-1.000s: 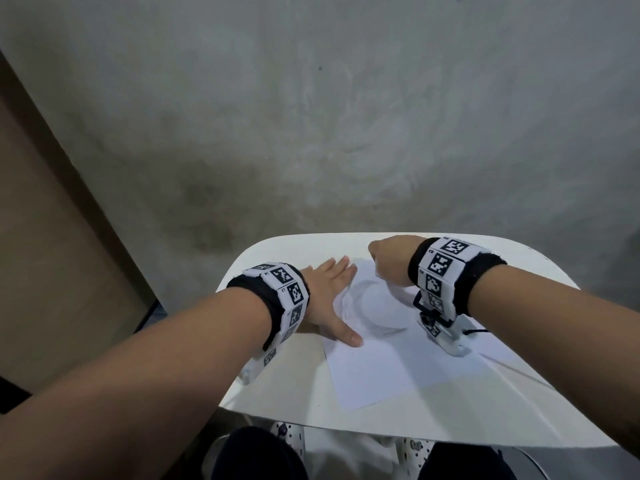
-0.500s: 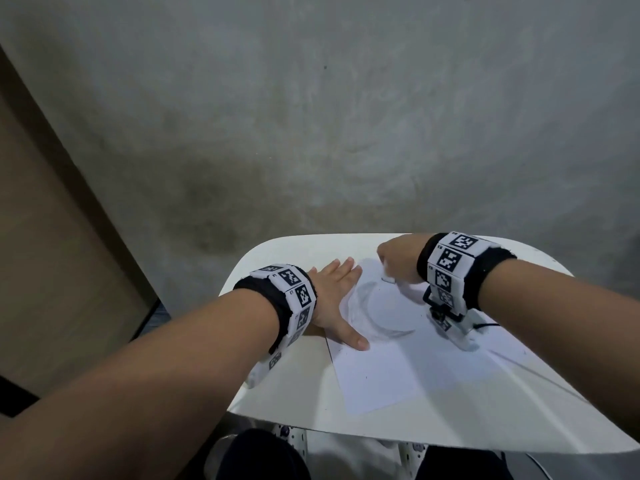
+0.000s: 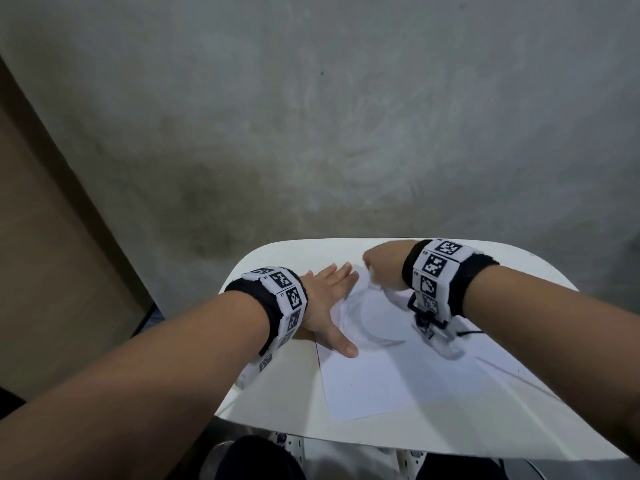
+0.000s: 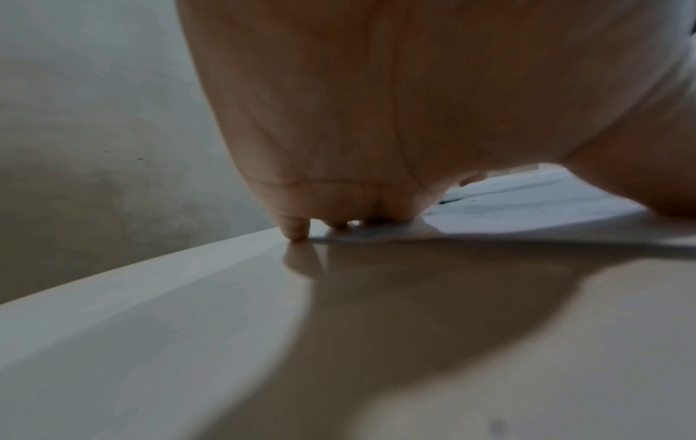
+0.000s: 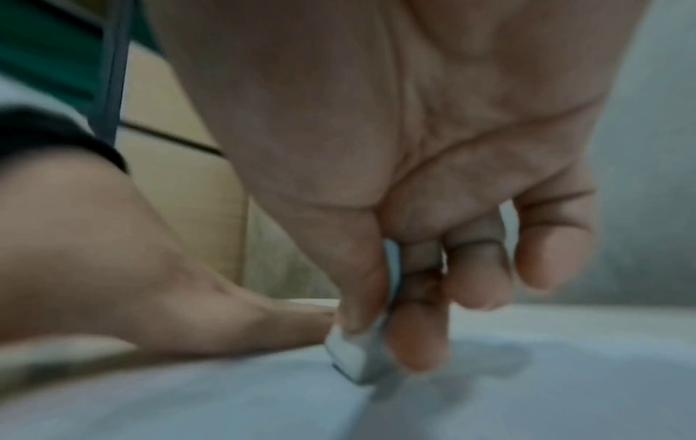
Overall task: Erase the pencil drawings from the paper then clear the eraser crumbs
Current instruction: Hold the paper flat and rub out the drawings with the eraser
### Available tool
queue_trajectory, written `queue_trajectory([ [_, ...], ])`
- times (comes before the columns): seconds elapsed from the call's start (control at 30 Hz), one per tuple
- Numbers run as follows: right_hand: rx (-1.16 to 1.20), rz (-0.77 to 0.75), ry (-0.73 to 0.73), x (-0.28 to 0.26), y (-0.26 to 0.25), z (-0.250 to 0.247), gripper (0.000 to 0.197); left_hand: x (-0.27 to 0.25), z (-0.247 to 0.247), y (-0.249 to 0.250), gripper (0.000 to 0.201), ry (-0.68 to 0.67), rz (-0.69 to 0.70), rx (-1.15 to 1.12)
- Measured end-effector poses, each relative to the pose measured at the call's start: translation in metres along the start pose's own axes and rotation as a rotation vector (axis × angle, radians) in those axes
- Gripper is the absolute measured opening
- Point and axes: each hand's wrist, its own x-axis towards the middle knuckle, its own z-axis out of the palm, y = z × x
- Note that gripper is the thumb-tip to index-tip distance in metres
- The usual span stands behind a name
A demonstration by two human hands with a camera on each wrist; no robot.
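A white sheet of paper (image 3: 377, 382) lies on the small white table (image 3: 485, 420), with curved grey pencil lines (image 3: 367, 327) near its far left part. My left hand (image 3: 329, 299) lies flat with straight fingers on the paper's left edge, thumb spread toward me; in the left wrist view its fingertips (image 4: 297, 232) touch the table and paper (image 4: 527, 214). My right hand (image 3: 381, 268) pinches a small white eraser (image 5: 357, 357) between thumb and fingers, its lower corner on the paper (image 5: 226, 402) at the far end of the drawing. The picture is blurred there.
The table is small with rounded corners; its near edge (image 3: 346, 438) and left edge drop to the floor. A grey concrete wall (image 3: 311, 133) stands right behind it. A brown panel (image 3: 45, 237) is at the left. Dark-clothed knees (image 3: 242, 459) show below the near edge.
My right hand with the eraser has moved back and forth over the far end of the pencil curves. The left hand has stayed flat on the paper.
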Motion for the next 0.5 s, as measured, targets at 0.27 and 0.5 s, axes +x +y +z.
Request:
queue_trajectory([
  [0.27, -0.113, -0.008, -0.080, 0.007, -0.001, -0.002, 0.034, -0.006, -0.002, 0.005, 0.130, 0.012, 0.007, 0.004],
  [0.5, -0.120, -0.065, -0.054, 0.007, -0.007, -0.001, 0.023, -0.004, -0.001, 0.002, 0.130, 0.009, 0.015, -0.017],
])
